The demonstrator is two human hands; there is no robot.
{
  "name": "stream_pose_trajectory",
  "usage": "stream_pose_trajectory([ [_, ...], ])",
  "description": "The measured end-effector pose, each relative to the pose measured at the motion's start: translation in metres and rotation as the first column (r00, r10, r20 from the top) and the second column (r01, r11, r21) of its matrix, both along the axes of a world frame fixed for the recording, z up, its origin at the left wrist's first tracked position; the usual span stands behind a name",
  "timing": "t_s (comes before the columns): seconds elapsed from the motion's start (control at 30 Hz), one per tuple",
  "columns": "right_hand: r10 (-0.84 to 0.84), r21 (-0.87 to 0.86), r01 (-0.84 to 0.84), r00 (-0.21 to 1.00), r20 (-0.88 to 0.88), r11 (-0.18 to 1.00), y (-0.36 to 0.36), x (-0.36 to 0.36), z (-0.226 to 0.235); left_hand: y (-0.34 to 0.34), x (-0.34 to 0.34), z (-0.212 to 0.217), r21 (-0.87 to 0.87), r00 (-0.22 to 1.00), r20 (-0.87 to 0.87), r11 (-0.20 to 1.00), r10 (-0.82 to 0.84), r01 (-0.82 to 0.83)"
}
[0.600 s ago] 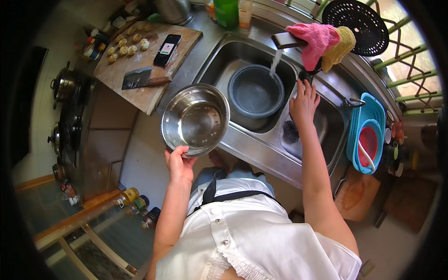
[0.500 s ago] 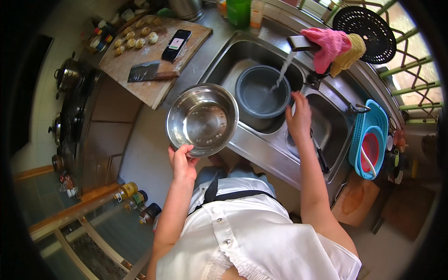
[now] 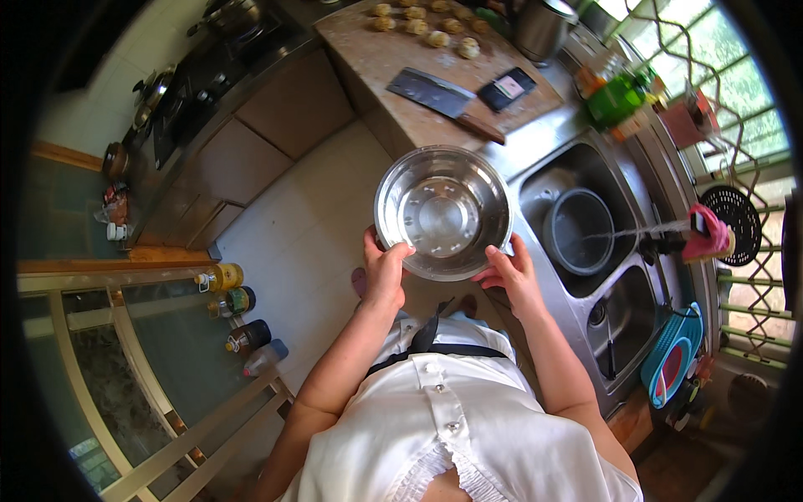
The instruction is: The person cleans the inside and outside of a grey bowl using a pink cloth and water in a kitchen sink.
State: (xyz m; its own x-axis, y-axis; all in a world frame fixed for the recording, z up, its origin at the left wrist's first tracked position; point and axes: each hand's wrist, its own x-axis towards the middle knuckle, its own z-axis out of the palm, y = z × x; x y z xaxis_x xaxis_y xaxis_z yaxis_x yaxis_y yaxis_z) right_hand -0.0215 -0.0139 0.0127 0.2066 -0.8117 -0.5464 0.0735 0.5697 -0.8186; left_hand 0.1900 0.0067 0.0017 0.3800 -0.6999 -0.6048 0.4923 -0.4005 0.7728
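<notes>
Left hand [image 3: 386,269], right hand [image 3: 510,272] grip steel bowl [image 3: 442,212] rim between them.

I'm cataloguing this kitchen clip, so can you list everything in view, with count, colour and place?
bowl: one, steel, held above the floor by the sink
pot: one, dark, in the sink under running water
sink: one, steel, right
cleaver: one, dark blade, on the counter
phone: one, black, beside the cleaver
dough balls: several, pale, counter top edge
bottles: four, mixed colours, floor left
stove: one, black, upper left
left hand: on the bowl's rim
right hand: on the bowl's rim
</notes>
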Motion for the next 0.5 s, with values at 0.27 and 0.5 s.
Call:
stream_pose_trajectory([
  [0.27,-0.013,0.075,0.019,0.997,-0.079,0.997,-0.048,0.178,-0.022,-0.038,0.167,-0.014,-0.158,1.000,0.000,0.987,-0.004,0.004],
  [0.5,-0.394,-0.069,0.391,0.876,-0.279,0.918,-0.092,0.192,-0.009,-0.159,0.232,-0.047,-0.299,0.757,-0.375,0.843,-0.535,0.447],
])
